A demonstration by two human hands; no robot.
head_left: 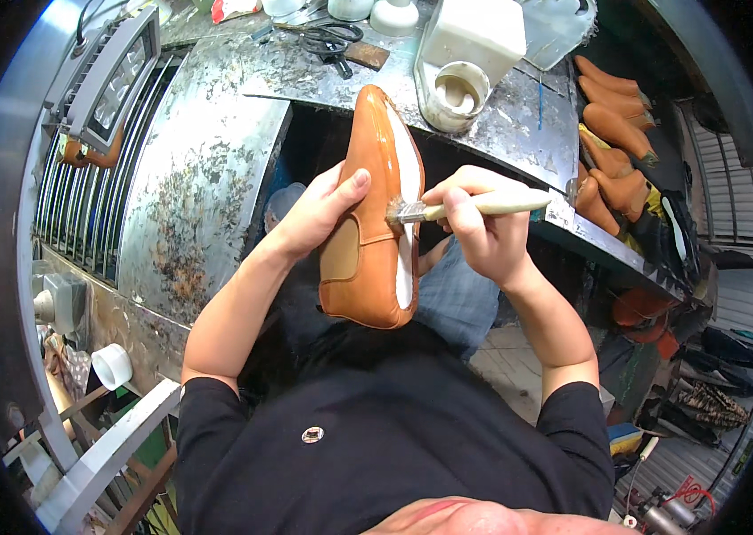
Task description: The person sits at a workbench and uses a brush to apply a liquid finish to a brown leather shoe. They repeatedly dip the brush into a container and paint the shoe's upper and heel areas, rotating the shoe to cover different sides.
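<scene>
A tan leather ankle boot (pixel 372 169) with a beige side panel is held over my lap, toe pointing away from me. My left hand (pixel 319 209) is closed around its left side, thumb on the upper and the other fingers hidden behind. Along its right edge runs a white strip (pixel 405 276). My right hand (pixel 488 227) pinches a paintbrush (pixel 519 200) with a pale handle and metal ferrule. Its bristles touch the leather near the white strip, about midway along the boot. The leather near the toe looks glossy.
A worn metal bench (pixel 203 160) spans the far side and left. On it stand a white container (pixel 474 36), a cup of pale liquid (pixel 457 94) and black scissors (pixel 327 36). Several tan shoe uppers (pixel 617 129) lie at right. A floodlight (pixel 114 80) stands left above metal bars.
</scene>
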